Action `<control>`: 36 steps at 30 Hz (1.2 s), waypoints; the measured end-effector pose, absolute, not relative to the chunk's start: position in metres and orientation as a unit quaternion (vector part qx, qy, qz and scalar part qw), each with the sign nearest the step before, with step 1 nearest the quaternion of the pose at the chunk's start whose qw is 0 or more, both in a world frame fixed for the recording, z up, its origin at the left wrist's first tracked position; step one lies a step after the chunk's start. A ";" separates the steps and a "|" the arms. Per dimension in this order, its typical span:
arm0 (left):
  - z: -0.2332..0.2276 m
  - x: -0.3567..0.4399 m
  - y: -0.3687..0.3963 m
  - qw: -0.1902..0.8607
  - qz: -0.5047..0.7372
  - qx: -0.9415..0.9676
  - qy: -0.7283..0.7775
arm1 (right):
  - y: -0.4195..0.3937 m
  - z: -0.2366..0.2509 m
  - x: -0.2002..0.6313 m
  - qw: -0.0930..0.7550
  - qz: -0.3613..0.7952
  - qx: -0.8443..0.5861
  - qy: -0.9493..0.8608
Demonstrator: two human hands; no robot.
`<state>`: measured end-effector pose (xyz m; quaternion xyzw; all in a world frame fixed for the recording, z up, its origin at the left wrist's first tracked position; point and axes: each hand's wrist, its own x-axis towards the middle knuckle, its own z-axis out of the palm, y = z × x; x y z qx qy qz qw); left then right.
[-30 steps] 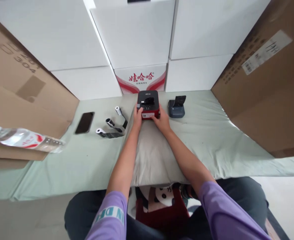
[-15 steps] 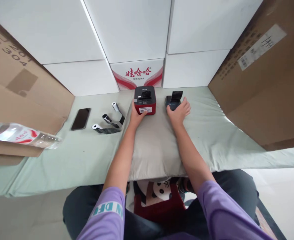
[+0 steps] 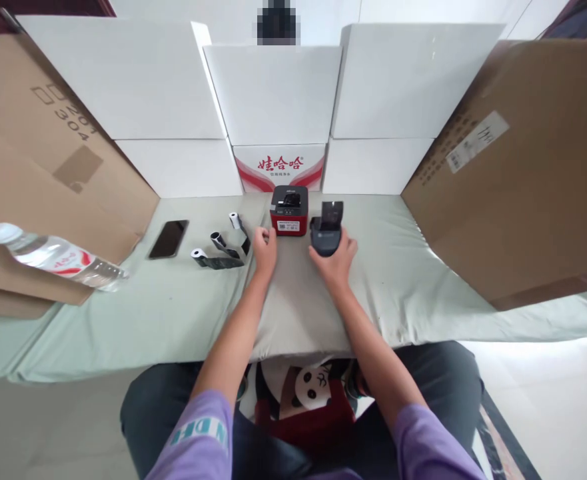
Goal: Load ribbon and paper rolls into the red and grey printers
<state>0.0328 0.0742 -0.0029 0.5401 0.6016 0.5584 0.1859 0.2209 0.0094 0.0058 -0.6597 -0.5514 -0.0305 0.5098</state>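
Observation:
My right hand (image 3: 336, 263) is wrapped round a small dark portable printer (image 3: 326, 241), and a black strip of paper (image 3: 332, 215) stands up out of its top. My left hand (image 3: 264, 252) has its fingers curled in at the front left of a red and black box-shaped printer (image 3: 289, 212); nothing shows in it. That printer carries a white label on its front face and has a dark piece in its top. Left of the left hand lie three small paper rolls (image 3: 217, 240) with dark strips unrolled from them.
A phone (image 3: 169, 239) lies left of the rolls. Farther left a water bottle (image 3: 68, 259) lies tilted by a brown carton (image 3: 48, 200). White boxes (image 3: 273, 93) wall off the back, and another brown carton (image 3: 538, 200) stands on the right. A pale green cloth (image 3: 173, 327) covers the table.
My left hand has let go of the red printer and curled its fingers. My right hand has brought the dark printer left and nearer to me. The camera view has tilted up.

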 end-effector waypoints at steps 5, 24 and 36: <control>-0.015 0.025 -0.008 0.283 0.491 0.644 0.514 | -0.050 0.002 0.172 0.446 0.050 -0.650 -0.613; -0.021 0.001 -0.040 0.173 0.370 0.734 0.542 | -0.087 -0.021 0.213 0.340 0.188 -0.512 -0.766; -0.008 -0.009 -0.038 0.139 0.268 0.775 0.555 | -0.082 -0.018 0.210 0.354 0.183 -0.530 -0.748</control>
